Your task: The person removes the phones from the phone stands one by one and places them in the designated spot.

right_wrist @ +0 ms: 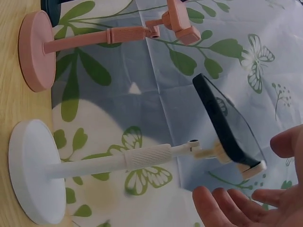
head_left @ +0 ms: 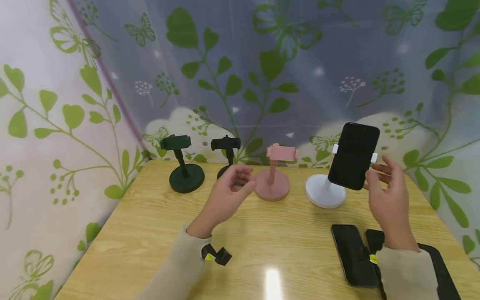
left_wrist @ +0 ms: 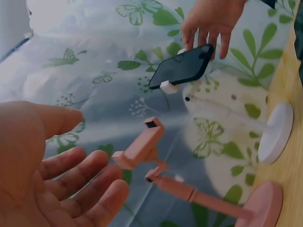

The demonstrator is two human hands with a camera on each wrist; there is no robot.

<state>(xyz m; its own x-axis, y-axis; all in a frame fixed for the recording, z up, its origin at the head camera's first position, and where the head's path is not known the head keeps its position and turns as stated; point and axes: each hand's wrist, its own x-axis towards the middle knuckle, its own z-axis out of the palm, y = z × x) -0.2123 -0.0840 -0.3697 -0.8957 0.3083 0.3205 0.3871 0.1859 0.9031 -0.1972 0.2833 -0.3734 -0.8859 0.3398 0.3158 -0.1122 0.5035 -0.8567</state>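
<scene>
A dark smartphone [head_left: 354, 156] sits tilted in the clamp of the white phone stand [head_left: 325, 192], with white clips at both its sides. Beside the phone's right edge is my right hand [head_left: 391, 200], its fingers loosely bent. In the right wrist view a gap shows between that hand [right_wrist: 265, 203] and the phone. My left hand [head_left: 230, 193] hovers near the pink phone stand [head_left: 272, 185], fingers relaxed and holding nothing. The left wrist view shows the pink stand's folded clamp [left_wrist: 142, 144] just past the left fingertips.
A dark green phone stand [head_left: 186, 178] and a black one [head_left: 226, 144], partly behind my left hand, stand at the back left. Near the front right lie a phone [head_left: 354, 254] and other flat black objects [head_left: 436, 262], partly hidden by my right sleeve. A patterned curtain [head_left: 240, 83] hangs behind.
</scene>
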